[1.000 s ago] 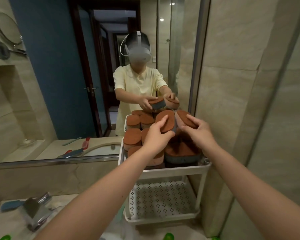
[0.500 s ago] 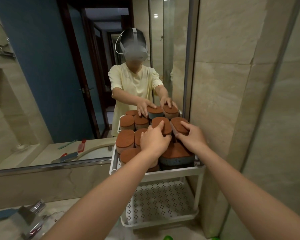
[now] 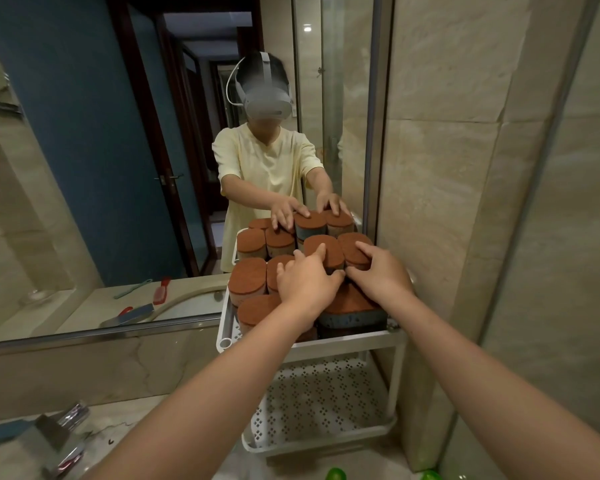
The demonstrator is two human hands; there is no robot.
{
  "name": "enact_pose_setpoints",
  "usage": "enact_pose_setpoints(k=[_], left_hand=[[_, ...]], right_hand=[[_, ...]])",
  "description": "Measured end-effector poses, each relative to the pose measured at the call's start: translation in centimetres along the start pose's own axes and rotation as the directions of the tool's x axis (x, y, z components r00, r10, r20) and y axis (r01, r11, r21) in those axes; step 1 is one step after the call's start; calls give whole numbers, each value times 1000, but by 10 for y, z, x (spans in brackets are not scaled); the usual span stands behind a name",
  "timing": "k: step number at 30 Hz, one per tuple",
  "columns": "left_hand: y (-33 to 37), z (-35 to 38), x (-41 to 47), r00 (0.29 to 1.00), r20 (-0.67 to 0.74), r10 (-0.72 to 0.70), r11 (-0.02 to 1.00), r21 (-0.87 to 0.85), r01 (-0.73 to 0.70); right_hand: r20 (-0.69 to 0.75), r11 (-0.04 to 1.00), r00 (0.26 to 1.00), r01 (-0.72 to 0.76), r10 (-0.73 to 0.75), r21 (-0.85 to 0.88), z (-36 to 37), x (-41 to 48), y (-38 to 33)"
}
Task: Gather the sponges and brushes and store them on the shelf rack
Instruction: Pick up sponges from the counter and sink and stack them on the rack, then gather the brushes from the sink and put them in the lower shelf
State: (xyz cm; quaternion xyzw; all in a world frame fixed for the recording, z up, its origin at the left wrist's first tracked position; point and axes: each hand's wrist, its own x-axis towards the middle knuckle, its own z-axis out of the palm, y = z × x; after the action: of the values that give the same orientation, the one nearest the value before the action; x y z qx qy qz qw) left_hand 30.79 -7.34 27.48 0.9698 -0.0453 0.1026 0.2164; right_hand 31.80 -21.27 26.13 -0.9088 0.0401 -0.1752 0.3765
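A white two-tier shelf rack [image 3: 347, 342] stands against the mirror and the right wall. Its top tier is packed with several sponges with rust-brown scouring tops [image 3: 246, 275]. My left hand [image 3: 305, 282] lies on the back row, its index finger stretched over one sponge [image 3: 328, 254]. Beside it, my right hand [image 3: 381, 271] presses on the neighbouring sponge [image 3: 352, 242] at the back right. A larger blue-sided sponge [image 3: 352, 318] sits at the front right, below my wrists. The perforated lower tier [image 3: 323, 400] holds nothing visible.
A chrome faucet [image 3: 63, 434] and a blue brush-like item [image 3: 4, 431] sit on the counter at lower left. Green objects [image 3: 336, 474] show at the bottom edge. The mirror [image 3: 84, 168] reflects me and red-handled brushes beyond the basin. A tiled wall [image 3: 465, 202] closes the right side.
Both hands lowered the two sponges they held onto the back row of the top tier. The fingers have flattened on top of them. The view moved closer to the rack.
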Motion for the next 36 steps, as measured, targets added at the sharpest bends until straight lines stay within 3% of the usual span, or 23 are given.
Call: enact_pose_setpoints(k=[6, 10, 15, 20, 27, 36], left_hand=[[-5, -5, -8, 998, 55, -10, 987, -160, 19], [-13, -10, -23, 999, -44, 10, 943, -331, -24], [-28, -19, -67, 961, -269, -69, 752, -647, -127], [-63, -32, -114, 898, -384, -216, 656, -738, -158], [-130, -43, -191, 815, -417, -403, 647, -759, -68], [-215, -34, -273, 702, -396, -592, 638, -763, 107]], right_hand=[[75, 997, 996, -51, 46, 66, -3, -12, -5], [-85, 986, 995, 58, -45, 159, -7, -34, -15], [-255, 903, 953, 247, -161, 351, 0, -73, -40], [-157, 808, 948, 319, -278, 495, 23, -113, -69], [20, 705, 886, 354, -463, 614, 84, -178, -108], [317, 749, 795, 240, -517, 618, 166, -256, -128]])
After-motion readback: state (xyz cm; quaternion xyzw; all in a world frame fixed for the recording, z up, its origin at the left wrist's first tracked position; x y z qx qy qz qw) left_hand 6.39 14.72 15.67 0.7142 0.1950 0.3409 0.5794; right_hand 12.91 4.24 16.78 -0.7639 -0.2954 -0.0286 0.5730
